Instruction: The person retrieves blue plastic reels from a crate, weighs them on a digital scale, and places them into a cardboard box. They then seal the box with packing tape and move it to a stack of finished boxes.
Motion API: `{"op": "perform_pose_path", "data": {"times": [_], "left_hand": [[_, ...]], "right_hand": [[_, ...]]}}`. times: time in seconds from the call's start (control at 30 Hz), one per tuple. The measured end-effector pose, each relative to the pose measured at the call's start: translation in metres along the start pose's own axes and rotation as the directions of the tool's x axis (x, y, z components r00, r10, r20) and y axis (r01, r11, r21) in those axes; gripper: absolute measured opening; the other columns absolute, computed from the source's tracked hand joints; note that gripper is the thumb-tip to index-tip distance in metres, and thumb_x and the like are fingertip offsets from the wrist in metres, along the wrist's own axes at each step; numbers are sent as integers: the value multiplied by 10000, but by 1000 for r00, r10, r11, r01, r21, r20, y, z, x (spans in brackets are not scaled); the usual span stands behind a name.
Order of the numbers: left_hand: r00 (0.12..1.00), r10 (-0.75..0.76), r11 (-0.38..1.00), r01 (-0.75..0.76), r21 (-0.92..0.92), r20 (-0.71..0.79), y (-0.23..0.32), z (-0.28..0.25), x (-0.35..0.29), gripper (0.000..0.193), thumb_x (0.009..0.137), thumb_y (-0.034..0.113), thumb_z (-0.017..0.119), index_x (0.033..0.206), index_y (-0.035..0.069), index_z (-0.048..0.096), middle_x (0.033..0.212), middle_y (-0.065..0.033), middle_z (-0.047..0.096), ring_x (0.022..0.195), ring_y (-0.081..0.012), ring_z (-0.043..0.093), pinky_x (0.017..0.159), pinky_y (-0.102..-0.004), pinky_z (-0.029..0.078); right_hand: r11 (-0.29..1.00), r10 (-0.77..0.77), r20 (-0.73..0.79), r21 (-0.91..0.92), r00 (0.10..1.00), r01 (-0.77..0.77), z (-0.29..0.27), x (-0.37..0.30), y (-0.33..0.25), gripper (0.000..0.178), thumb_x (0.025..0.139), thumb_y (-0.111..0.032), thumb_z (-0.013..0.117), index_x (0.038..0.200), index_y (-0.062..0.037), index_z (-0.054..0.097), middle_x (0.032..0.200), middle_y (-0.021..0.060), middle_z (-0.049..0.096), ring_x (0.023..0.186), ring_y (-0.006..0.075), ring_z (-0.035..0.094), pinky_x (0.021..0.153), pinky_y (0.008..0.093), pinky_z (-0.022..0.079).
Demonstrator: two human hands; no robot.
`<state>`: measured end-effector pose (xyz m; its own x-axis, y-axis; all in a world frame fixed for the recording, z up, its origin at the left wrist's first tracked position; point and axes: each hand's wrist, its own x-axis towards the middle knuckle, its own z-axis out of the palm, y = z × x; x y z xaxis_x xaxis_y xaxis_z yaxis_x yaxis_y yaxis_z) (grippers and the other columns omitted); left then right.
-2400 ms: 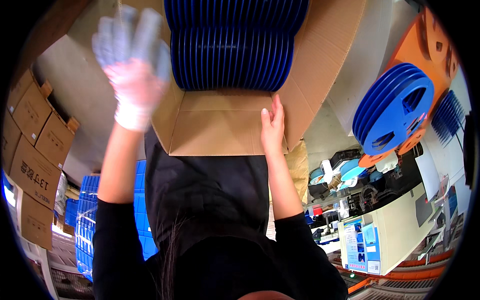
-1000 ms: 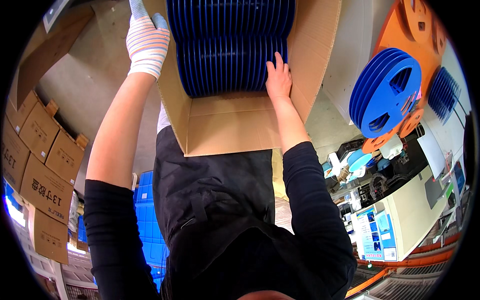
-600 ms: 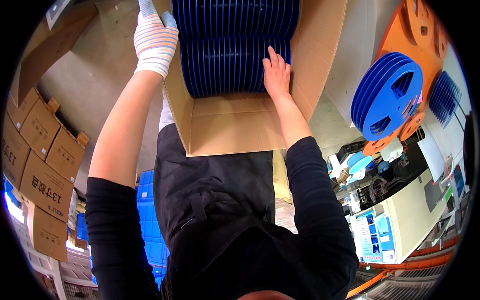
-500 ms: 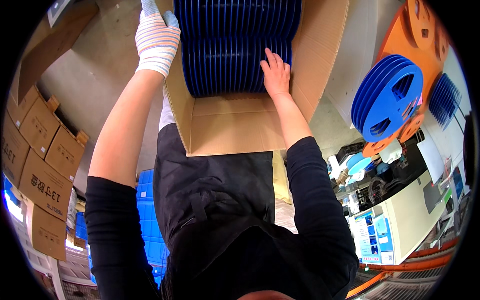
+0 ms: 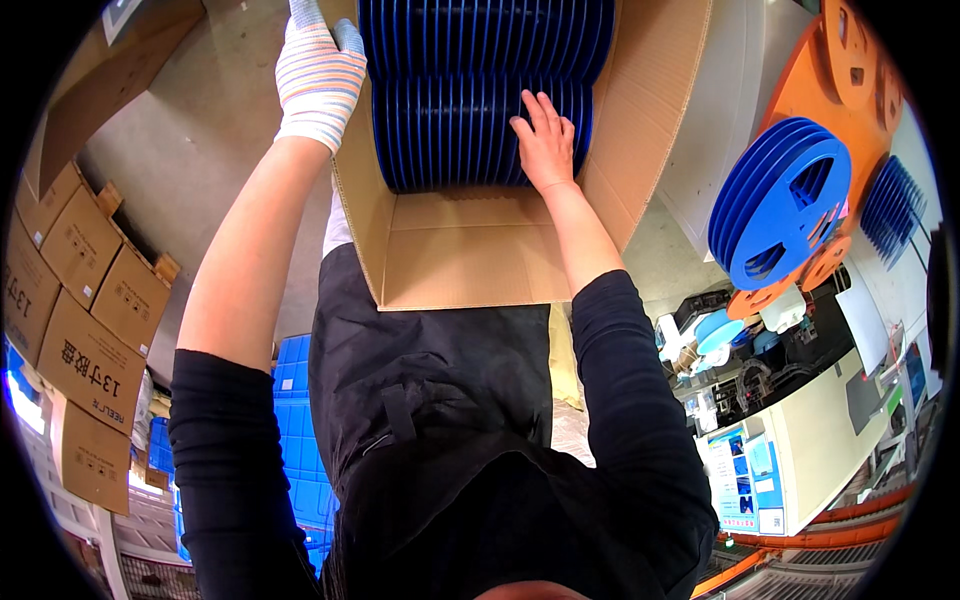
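Note:
An open cardboard box (image 5: 470, 275) stands in front of me, holding two rows of blue plastic reels (image 5: 450, 130) set on edge and packed side by side. My left hand (image 5: 318, 85), in a striped knit glove, grips the box's left wall, with the thumb over the edge and the other fingers outside, partly cut off by the picture's top. Bare, my right hand (image 5: 547, 140) rests on the nearer row of reels, toward its right end. Its fingers are spread over the reel rims and hold nothing.
Closed cartons (image 5: 90, 360) are stacked at the left. Blue plastic crates (image 5: 303, 410) stand behind my left arm. To the right, a stack of large blue reels (image 5: 785, 205) sits by orange reels (image 5: 850, 60). A cream-coloured cabinet (image 5: 825, 450) is at the lower right.
My right hand has slid a little to the left along the reels. The box sits slightly further right in the picture; my left hand keeps its hold.

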<state>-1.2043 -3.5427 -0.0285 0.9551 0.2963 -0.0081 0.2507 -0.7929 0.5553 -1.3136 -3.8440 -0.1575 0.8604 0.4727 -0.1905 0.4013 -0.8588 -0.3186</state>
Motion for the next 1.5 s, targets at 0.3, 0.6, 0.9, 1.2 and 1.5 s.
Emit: {"op": "perform_pose_path", "data": {"times": [0.3,0.6,0.9,1.2,1.5], "left_hand": [[996,-73,997,75,-34,50,5,-5,0,770,829,7,522,1503,94,159,1379,-255,434,1088,-451,536,897,-422,464],[1000,-4,999,4,-39,0,2,-2,1,766,830,4,515,1503,107,164,1377,-251,439,1098,-452,532,916,-420,462],[998,-53,998,54,-44,26,4,-4,1,770,828,9,516,1505,101,161,1372,-253,445,1098,-447,537,911,-417,466],[998,-52,995,53,-84,20,6,-5,2,759,835,6,518,1504,104,173,1368,-256,451,1126,-441,531,926,-413,460],[999,-55,993,55,-105,4,10,-4,2,738,841,10,518,1499,94,195,1371,-257,453,1167,-423,519,945,-394,452]], "right_hand": [[993,106,73,41,992,-109,-4,13,-15,137,768,-168,689,871,-100,628,1416,45,448,1367,236,323,1003,453,304],[998,-36,-3,42,999,36,10,19,-28,259,722,-25,676,936,-138,584,1435,49,422,1364,257,337,1013,465,312],[989,53,27,135,998,-56,5,28,-42,147,740,-108,684,870,-119,614,1416,56,441,1365,257,326,1022,491,295],[986,-86,8,142,996,84,14,33,-49,215,722,-43,664,902,-138,599,1409,56,447,1361,269,338,1018,495,313],[983,24,55,181,998,-34,12,43,-65,180,748,-113,694,902,-124,601,1412,69,438,1373,277,314,1033,513,291]]}}
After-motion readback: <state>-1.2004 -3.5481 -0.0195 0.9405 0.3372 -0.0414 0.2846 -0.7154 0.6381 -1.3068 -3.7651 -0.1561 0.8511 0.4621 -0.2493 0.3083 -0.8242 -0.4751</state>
